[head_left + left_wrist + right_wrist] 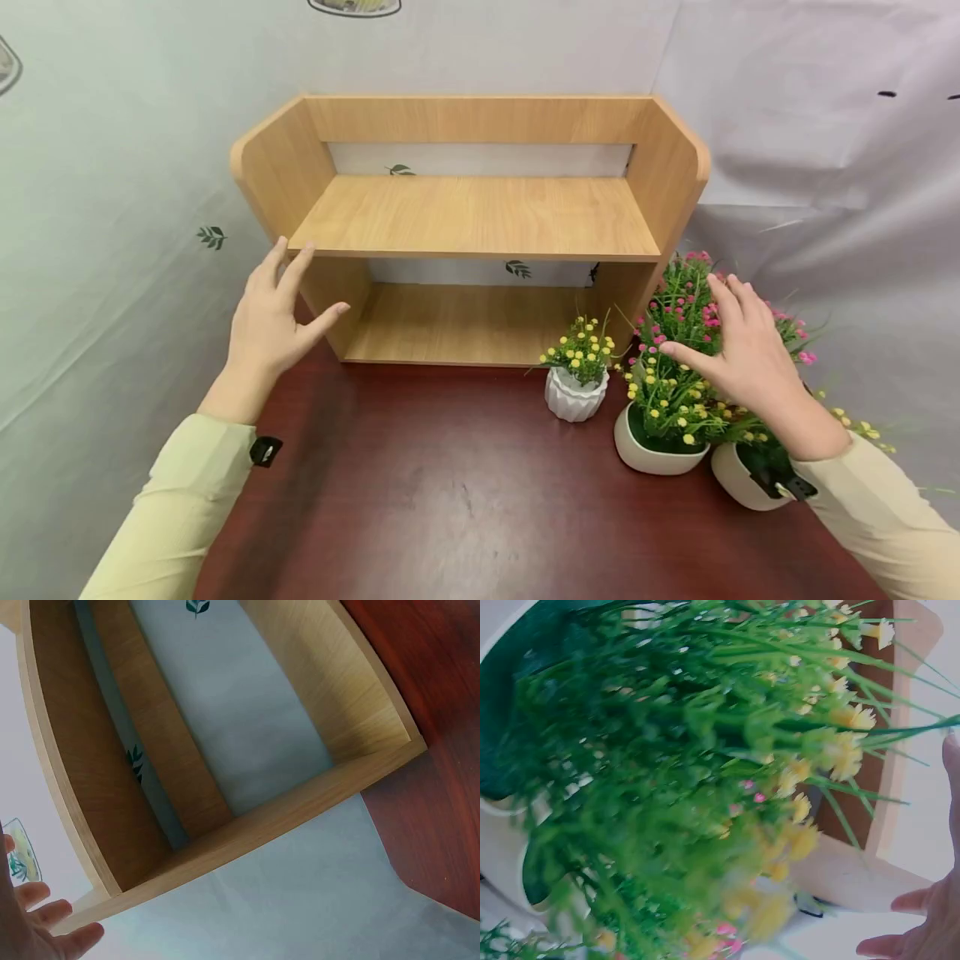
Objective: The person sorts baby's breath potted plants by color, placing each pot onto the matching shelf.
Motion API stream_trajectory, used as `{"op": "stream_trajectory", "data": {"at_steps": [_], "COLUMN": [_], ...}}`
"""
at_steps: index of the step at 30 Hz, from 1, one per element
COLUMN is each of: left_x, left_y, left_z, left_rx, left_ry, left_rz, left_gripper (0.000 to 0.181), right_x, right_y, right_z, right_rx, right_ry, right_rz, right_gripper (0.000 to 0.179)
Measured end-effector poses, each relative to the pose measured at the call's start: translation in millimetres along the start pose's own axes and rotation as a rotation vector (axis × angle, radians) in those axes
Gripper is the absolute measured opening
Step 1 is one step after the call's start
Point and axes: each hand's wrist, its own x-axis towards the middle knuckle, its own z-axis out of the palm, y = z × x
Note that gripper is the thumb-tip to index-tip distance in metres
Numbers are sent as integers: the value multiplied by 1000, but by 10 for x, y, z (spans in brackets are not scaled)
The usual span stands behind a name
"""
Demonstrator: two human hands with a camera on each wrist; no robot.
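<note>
A light wooden two-tier shelf (472,217) stands on a dark red table, its two boards bare. My left hand (273,321), fingers spread and holding nothing, is near the shelf's left side panel; the left wrist view shows its fingertips beside the shelf (300,799). My right hand (750,350), also spread and holding nothing, hovers over the potted flowers at the right. Under it are a white pot of yellow flowers (651,454) and another white pot (742,479), partly hidden by my wrist. In the right wrist view, yellow flowers and leaves (795,832) fill most of the picture.
A small ribbed white pot (576,398) with yellow flowers stands before the shelf's right front corner. Pink flowers (686,292) rise beside the right side panel. The dark red table (450,492) extends in front. A pale cloth wall (480,50) hangs behind.
</note>
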Motion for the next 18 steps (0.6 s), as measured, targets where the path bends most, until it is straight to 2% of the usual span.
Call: {"op": "stream_trajectory", "data": {"at_steps": [5,10,14,18], "left_x": [57,137,183,220], "left_y": [-21,-70,-124,-189], "left_z": [37,91,130,159], "left_rx": [-70,-139,-159,-193], "left_ry": [142,236,276,267], "left_rz": [-39,-58,-97,-171], "left_gripper": [81,75,74,75], "right_x": [-7,-42,-92,-156], "right_y": [-117,-246,-351,-445], "right_z": [-3,14,48,84], "right_rx": [91,184,244,287], "right_ry": [28,91,123,121], "right_rz": [-6,-34,-49,-52], "right_gripper": [102,98,97,95]}}
